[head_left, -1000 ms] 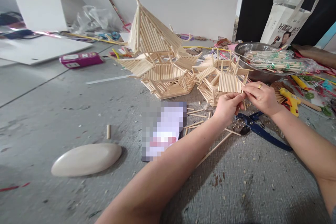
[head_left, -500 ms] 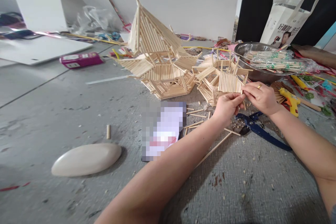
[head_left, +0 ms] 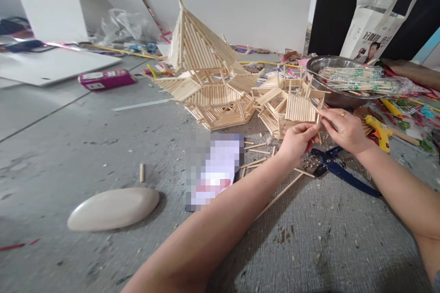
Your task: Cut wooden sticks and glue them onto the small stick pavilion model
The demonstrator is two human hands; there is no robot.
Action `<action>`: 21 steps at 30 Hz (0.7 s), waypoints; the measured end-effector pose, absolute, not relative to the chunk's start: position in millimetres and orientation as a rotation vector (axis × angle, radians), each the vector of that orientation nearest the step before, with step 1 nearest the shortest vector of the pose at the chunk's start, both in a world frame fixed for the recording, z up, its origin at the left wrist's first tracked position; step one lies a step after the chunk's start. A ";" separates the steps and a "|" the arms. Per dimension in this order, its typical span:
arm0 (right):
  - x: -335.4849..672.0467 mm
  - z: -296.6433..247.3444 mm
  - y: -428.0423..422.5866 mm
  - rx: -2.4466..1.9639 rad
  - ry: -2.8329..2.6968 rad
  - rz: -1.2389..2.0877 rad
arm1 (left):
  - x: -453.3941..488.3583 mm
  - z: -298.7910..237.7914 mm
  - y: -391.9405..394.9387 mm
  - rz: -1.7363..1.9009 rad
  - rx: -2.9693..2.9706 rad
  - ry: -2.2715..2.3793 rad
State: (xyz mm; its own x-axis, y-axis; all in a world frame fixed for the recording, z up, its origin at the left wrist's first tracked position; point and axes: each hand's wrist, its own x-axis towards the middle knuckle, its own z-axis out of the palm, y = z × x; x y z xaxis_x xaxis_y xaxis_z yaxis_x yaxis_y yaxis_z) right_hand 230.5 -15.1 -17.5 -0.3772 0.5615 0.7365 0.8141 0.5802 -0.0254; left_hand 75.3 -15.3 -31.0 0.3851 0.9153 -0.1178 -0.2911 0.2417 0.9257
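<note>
My left hand (head_left: pixel 298 143) is closed in a pinch at the lower right of a small wooden-stick model (head_left: pixel 273 110), around the lower part of a thin wooden stick (head_left: pixel 319 121); its fingers partly hide that piece. Beside it, my right hand (head_left: pixel 347 130) has its index finger and thumb slightly apart, the fingertips by the right edge of a square stick panel (head_left: pixel 301 109). The panel is tilted and made of sticks laid side by side. Under the hands lie blue-handled cutters (head_left: pixel 338 169).
A taller stick pagoda (head_left: pixel 202 46) stands left of the small model. A phone (head_left: pixel 220 165), loose sticks (head_left: pixel 257 149) and a smooth pale oval object (head_left: pixel 113 208) lie on the floor. At right are a metal bowl (head_left: pixel 311 66) with bagged sticks, a yellow glue gun (head_left: pixel 380 130) and a bag (head_left: pixel 374 27).
My right hand has shifted slightly right, away from my left fingertips, and its index finger and thumb have parted a little. My left hand stays nearly in place.
</note>
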 end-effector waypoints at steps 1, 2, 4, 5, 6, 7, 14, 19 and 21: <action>231.9 -18.3 -19.3 -1.133 -2.031 -0.382 | 73.8 -31.0 -17.1 0.949 1.025 0.789; 232.9 -18.9 -24.3 -1.177 -1.961 -0.291 | 72.1 -30.9 -19.3 0.943 1.075 0.791; 233.2 -19.3 -35.8 -1.244 -1.816 -0.031 | 68.2 -29.8 -24.1 0.915 1.194 0.793; 232.1 -18.8 -41.8 -1.260 -1.764 0.128 | 66.2 -29.0 -26.6 0.896 1.255 0.795; 230.1 -17.9 -47.7 -1.264 -1.726 0.284 | 64.4 -28.1 -29.1 0.879 1.314 0.800; 227.5 -16.6 -53.0 -1.260 -1.704 0.422 | 62.7 -27.2 -31.6 0.860 1.370 0.804; 209.8 -13.8 -73.1 -1.235 -1.665 0.742 | 53.1 -26.0 -49.0 0.792 1.663 0.838; 202.8 -19.2 -80.0 -1.222 -1.680 0.699 | 48.3 -27.3 -59.6 0.876 1.696 0.897; 202.2 -15.3 -83.2 -1.237 -1.728 0.658 | 46.5 -26.7 -61.8 0.894 1.689 0.906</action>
State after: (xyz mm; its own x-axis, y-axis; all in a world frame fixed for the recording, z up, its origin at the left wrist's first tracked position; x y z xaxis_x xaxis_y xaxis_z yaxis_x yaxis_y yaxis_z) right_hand 202.2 -83.2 -15.3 -0.1113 0.9295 0.3517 0.4598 0.3619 -0.8109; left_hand 46.5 -61.8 -26.7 0.4504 0.8808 0.1460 0.1572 -0.2392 0.9582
